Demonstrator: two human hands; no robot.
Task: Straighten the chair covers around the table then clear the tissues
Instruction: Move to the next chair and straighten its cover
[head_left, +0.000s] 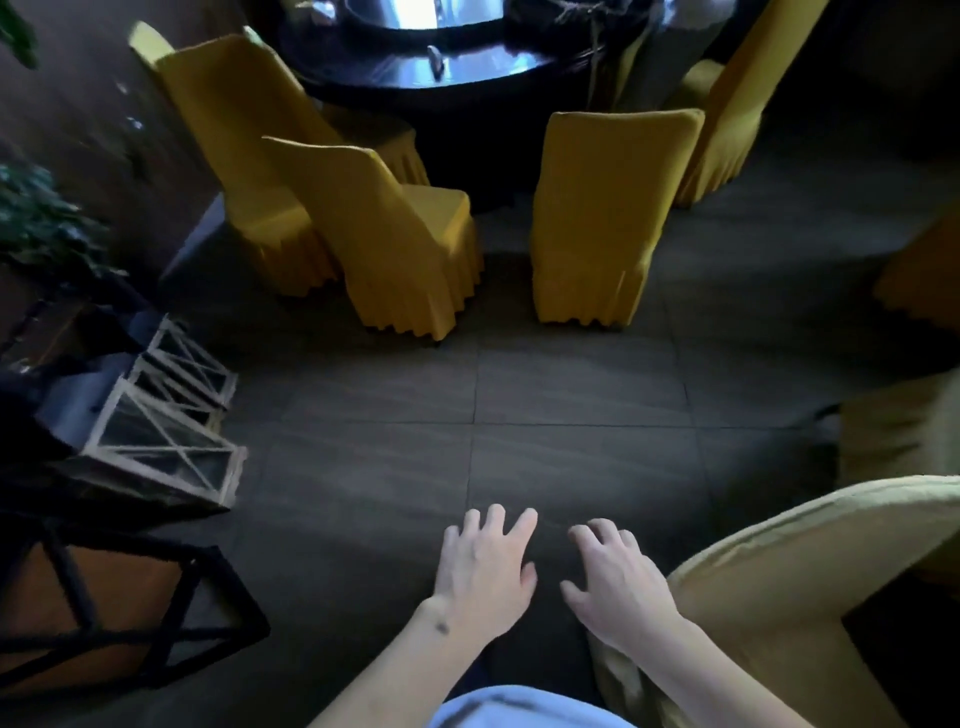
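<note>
Several chairs in yellow pleated covers stand around a dark round table (363, 83) at the top of the view. One covered chair (602, 208) shows its back to me, another (395, 234) is angled to its left, and a third (244, 135) stands behind that one. My left hand (483, 566) and my right hand (618, 582) hover low over the dark floor, fingers spread, holding nothing. A paler yellow covered chair (779, 587) is just right of my right hand. No tissues can be made out.
Wooden-framed glass lanterns (166, 426) and a black frame stand (104, 613) sit on the left, with green plants (41, 223) behind. More yellow covered chairs stand at the right edge (919, 280) and top right (727, 104). Grey floor tiles (571, 389) lie between me and the table.
</note>
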